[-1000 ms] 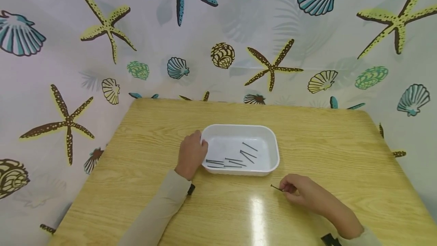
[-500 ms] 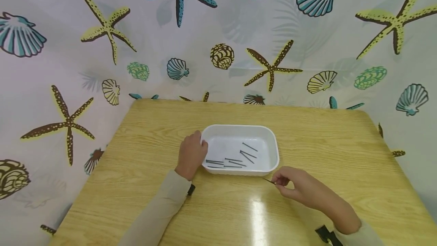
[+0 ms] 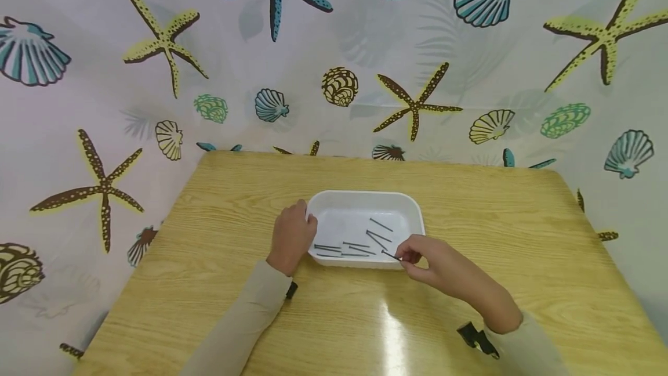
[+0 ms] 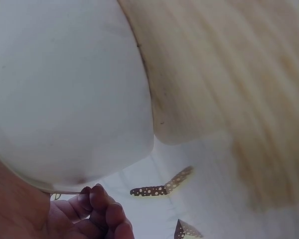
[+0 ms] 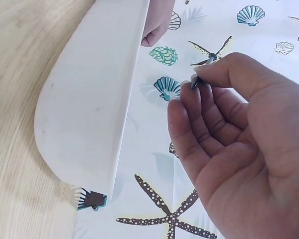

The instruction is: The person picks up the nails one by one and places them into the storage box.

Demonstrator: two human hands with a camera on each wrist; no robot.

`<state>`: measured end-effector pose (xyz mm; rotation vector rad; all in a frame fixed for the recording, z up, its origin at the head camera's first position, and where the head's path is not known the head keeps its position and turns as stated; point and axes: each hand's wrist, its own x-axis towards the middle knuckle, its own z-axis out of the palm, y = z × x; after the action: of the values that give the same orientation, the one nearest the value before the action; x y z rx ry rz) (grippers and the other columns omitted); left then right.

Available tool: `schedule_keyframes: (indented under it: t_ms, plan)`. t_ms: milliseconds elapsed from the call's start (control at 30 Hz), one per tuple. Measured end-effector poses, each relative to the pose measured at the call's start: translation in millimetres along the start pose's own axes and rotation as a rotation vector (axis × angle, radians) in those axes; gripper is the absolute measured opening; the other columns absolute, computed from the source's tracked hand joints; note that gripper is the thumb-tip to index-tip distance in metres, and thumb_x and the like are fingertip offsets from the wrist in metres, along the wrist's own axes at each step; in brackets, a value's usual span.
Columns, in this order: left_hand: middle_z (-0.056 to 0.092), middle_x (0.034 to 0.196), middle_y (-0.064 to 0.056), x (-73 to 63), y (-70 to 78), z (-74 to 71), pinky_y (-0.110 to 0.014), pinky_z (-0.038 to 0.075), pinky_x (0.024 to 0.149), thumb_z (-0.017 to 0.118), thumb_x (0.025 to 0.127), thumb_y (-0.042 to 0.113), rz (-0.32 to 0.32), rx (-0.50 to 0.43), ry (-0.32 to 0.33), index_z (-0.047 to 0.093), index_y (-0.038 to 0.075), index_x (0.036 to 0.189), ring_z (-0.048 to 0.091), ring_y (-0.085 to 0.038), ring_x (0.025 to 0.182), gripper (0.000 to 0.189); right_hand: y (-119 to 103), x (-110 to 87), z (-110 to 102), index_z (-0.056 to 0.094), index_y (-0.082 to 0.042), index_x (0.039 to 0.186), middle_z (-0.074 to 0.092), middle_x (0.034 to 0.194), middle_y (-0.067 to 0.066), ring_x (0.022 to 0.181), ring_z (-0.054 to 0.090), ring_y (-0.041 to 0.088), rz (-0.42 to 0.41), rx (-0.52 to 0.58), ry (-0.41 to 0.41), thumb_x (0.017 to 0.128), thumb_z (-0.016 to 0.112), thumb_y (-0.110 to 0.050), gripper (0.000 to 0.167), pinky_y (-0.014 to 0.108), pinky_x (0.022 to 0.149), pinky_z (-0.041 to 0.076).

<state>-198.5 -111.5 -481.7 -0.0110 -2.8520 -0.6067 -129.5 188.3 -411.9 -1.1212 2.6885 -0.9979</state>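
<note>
A white rectangular plastic tray (image 3: pixel 336 222) stands on the table, with several dark nails (image 3: pixel 381 225) scattered inside it. My left hand (image 3: pixel 291 238) holds the tray by its left rim; in the left wrist view that hand (image 4: pixel 97 214) has its fingers and thumb at the edge. Between thumb and fingertips, my right hand (image 3: pixel 443 266) pinches one more nail (image 3: pixel 389 256) above the tray's front right corner, head pointing left. The right wrist view shows this nail (image 5: pixel 209 61) nearly end-on at the fingertips.
The wood-grain table (image 3: pixel 240 190) extends around the tray on all sides. Behind it and at both sides hangs a white cloth (image 3: pixel 313 45) printed with starfish and shells. Black straps sit at both sleeves' cuffs.
My right hand has moved left and forward with the pinched nail, from the table in front of the tray to over its front right rim. The left hand and tray have stayed put.
</note>
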Motion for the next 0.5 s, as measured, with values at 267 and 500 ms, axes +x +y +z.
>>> schedule_keyframes:
  t_ms: [267,500]
  plan:
    - [0.054,0.068,-0.007,-1.3,1.2,-1.5,-0.035,0.040,0.052,0.056,0.087,0.018,0.014,-0.008,0.015,0.056,0.004,0.085,0.050,-0.021,0.059,0.014,-4,14.1,3,0.061,-0.013,0.098,0.059,0.089,-0.009,0.081,0.057,0.005,0.027,0.027,-0.017,0.086,0.062,-0.005,0.014,0.030,0.071,0.050]
    - [0.055,0.068,-0.007,-1.3,0.2,0.2,-0.035,0.040,0.054,0.055,0.087,0.019,0.002,-0.016,-0.001,0.056,0.004,0.086,0.051,-0.021,0.060,0.015,-5,23.9,9,0.061,-0.010,0.098,0.059,0.090,-0.008,0.082,0.057,0.006,0.004,0.021,-0.022,0.086,0.060,-0.005,0.013,0.030,0.073,0.050]
